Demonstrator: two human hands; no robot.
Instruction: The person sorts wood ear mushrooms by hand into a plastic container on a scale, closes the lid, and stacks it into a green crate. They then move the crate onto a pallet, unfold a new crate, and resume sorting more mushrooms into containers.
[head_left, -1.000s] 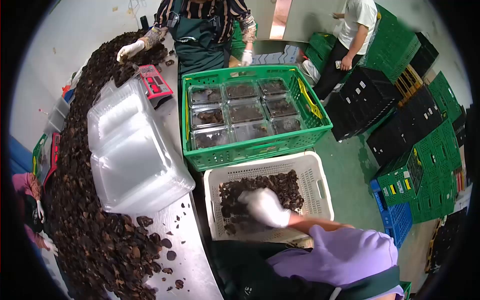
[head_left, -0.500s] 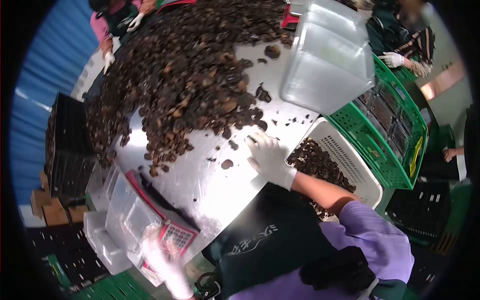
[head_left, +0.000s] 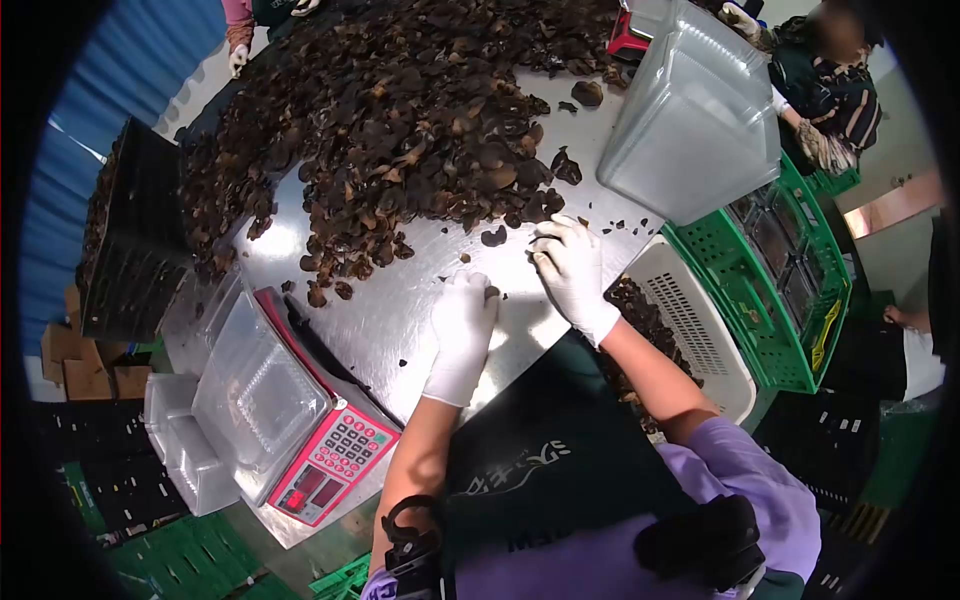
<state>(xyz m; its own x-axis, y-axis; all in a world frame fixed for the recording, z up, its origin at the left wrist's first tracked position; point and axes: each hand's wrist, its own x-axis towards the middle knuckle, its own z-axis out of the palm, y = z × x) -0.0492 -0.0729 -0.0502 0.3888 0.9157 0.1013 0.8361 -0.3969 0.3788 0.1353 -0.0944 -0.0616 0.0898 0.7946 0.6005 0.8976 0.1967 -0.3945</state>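
The left hand (head_left: pixel 463 335), in a white glove, is curled over the silvery metal desk (head_left: pixel 400 310); a small dark brown piece (head_left: pixel 491 293) shows at its fingers, but whether it is gripped cannot be told. The right hand (head_left: pixel 572 270), also white-gloved, has its fingers bent, its hold likewise unclear. Beyond both hands spreads a heap of dark brown, flat, irregular pieces (head_left: pixel 420 150). Left of the left hand stands a red weighing scale with a keypad (head_left: pixel 345 455); right of the right hand, a white perforated plastic basket (head_left: pixel 690 310).
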